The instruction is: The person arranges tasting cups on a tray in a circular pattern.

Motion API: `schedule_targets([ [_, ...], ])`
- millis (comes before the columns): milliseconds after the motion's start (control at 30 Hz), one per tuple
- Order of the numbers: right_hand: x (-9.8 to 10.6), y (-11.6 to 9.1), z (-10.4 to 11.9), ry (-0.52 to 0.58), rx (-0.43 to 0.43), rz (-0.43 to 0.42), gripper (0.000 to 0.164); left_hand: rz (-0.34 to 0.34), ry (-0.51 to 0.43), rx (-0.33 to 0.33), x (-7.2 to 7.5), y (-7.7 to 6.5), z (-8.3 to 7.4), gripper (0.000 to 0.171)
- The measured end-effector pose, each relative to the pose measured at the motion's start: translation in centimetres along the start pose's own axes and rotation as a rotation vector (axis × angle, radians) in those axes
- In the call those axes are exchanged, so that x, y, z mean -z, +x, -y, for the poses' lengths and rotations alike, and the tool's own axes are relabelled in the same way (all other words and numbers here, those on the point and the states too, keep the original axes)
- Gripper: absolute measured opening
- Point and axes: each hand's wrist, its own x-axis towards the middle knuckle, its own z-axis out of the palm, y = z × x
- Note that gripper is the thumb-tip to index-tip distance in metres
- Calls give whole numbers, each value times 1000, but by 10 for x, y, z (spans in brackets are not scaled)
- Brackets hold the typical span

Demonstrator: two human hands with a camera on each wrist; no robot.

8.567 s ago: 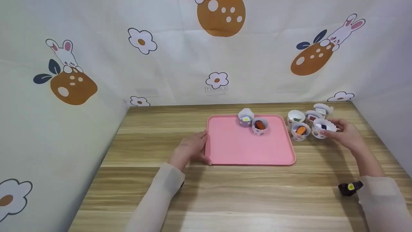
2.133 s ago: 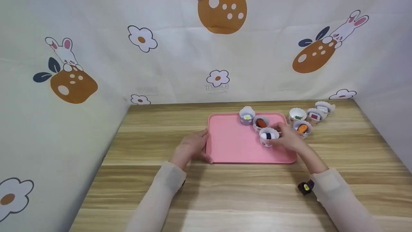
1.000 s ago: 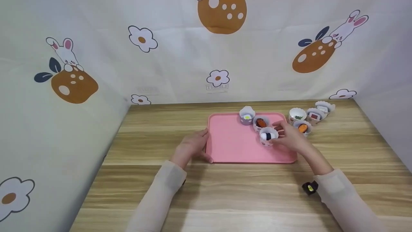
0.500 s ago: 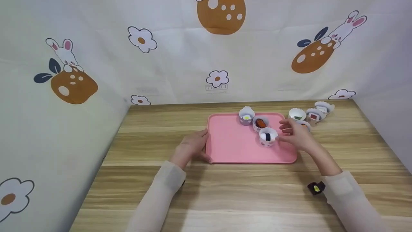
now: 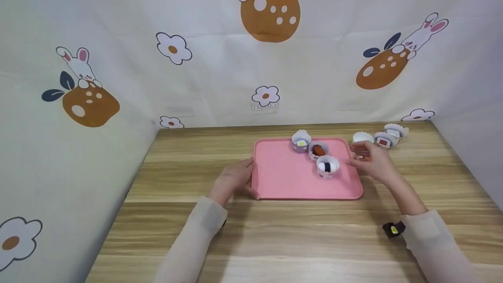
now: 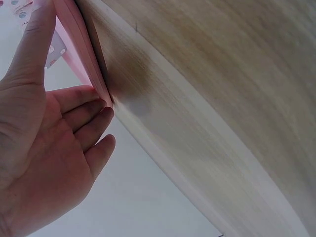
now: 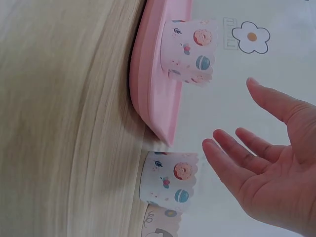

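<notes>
A pink tray [image 5: 290, 179] lies on the wooden table. My left hand [image 5: 235, 179] rests against its left rim, fingertips and thumb touching the edge, as the left wrist view also shows. Three paper cups stand on the tray: one with a white-and-yellow piece [image 5: 301, 144], one with a reddish-brown sushi piece [image 5: 318, 149] and one with a white sushi piece banded in black [image 5: 327, 167]. Just past the tray's right rim hovers my right hand [image 5: 375, 162], fingers spread and holding nothing. It hides most of the cup with the orange sushi piece.
Right of the tray stand more paper cups: a white one [image 5: 362, 137], one with a white-and-red piece [image 5: 384, 141] and one with a white piece [image 5: 395, 131]. A patterned fabric wall [image 5: 212, 78] closes off the back and sides.
My right hand carried the cup with the black-banded sushi piece from the right group onto the tray, let go, and moved back rightward. My left hand stays at the tray.
</notes>
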Motion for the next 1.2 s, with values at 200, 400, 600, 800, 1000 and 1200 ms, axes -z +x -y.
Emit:
schedule_targets([
  [200,6,-2,-4,28,0,-65,60,-4,7,-12,0,-1,0,117],
  [400,13,-4,-7,27,-40,-97,69,-9,-3,-7,0,-1,0,117],
  [600,17,-2,-12,46,-53,-141,71,-11,7,-8,1,-2,-1,117],
  [800,21,-1,-19,42,-53,-178,69,-14,20,-7,1,-2,-2,117],
  [1000,24,-2,-26,42,-78,-172,73,-10,32,-11,1,-2,-2,117],
  [1200,24,1,-34,38,-69,-187,68,-16,12,-7,0,-2,-1,115],
])
